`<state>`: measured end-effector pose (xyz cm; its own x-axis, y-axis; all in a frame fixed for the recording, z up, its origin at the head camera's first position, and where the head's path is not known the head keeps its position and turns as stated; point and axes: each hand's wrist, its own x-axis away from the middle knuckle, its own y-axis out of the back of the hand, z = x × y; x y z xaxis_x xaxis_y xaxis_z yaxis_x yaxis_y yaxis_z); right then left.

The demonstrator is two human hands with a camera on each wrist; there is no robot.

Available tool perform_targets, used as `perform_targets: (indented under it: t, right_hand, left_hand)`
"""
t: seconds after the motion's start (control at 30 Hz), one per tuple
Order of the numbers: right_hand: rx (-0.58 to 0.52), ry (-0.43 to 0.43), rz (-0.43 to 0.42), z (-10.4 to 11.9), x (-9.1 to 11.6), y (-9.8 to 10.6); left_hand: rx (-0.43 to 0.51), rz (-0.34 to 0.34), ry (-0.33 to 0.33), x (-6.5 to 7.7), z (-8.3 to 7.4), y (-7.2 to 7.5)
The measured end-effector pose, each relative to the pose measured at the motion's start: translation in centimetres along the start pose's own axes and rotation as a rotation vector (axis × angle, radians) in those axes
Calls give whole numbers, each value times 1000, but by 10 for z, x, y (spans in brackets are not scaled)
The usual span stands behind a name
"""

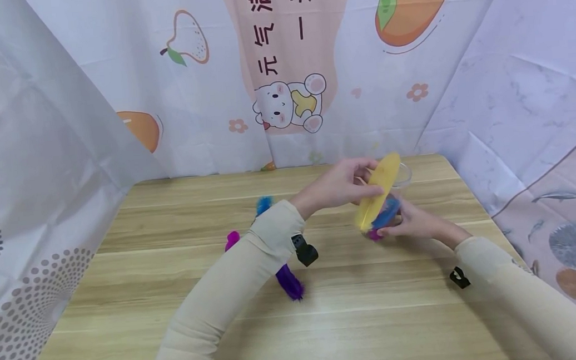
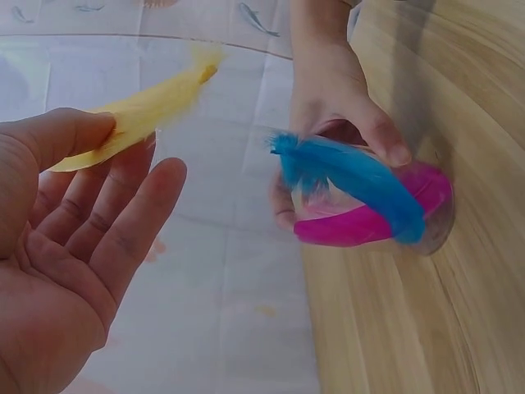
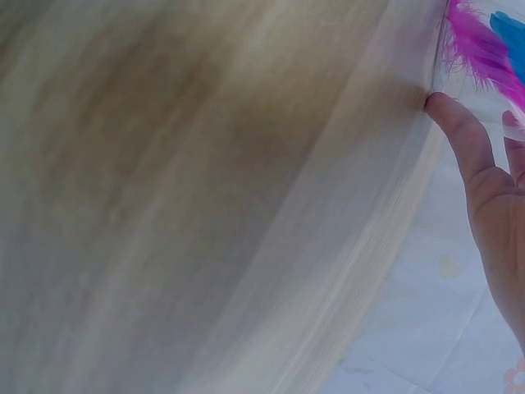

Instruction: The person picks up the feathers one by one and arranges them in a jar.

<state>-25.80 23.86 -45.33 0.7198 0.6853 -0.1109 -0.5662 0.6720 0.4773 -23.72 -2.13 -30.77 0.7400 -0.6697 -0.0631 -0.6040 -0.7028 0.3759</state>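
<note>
In the head view my left hand (image 1: pixel 338 185) pinches a yellow feather (image 1: pixel 386 176) between thumb and fingers. The left wrist view shows that feather slanting up from the thumb, its fluffy end free. My right hand (image 1: pixel 416 221) grips a clear cup (image 2: pixel 444 234), thumb on the near side and fingers round the far side. A blue feather (image 2: pixel 361 176) and a magenta feather (image 2: pixel 349 227) show at the cup, the blue one crossing in front. The yellow feather overlaps the cup in the head view. Only part of the right hand shows in the right wrist view.
Left of the cup, a blue feather (image 1: pixel 264 204), a magenta feather (image 1: pixel 232 239) and a purple feather (image 1: pixel 289 283) lie on the wooden table (image 1: pixel 359 331), partly behind the left sleeve (image 1: pixel 234 278). A printed curtain (image 1: pixel 177 98) hangs along the table's back edge.
</note>
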Motion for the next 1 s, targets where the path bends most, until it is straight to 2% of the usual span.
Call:
perform_targets:
  t: [0.2, 0.4, 0.57, 0.87, 1.0]
  right_hand:
    - [-10, 11, 7, 0, -1, 0]
    - [10, 20, 3, 3, -1, 1]
    - [21, 11, -5, 3, -2, 1]
    - [7, 13, -6, 3, -3, -2]
    - [-6, 1, -4, 3, -2, -2]
  left_hand:
    - [-3, 4, -2, -4, -1, -2]
    - [26, 15, -56, -10, -3, -2]
    - [21, 22, -76, -13, -5, -2]
    - [25, 8, -65, -17, -8, -4]
    - [23, -4, -86, -18, -9, -5]
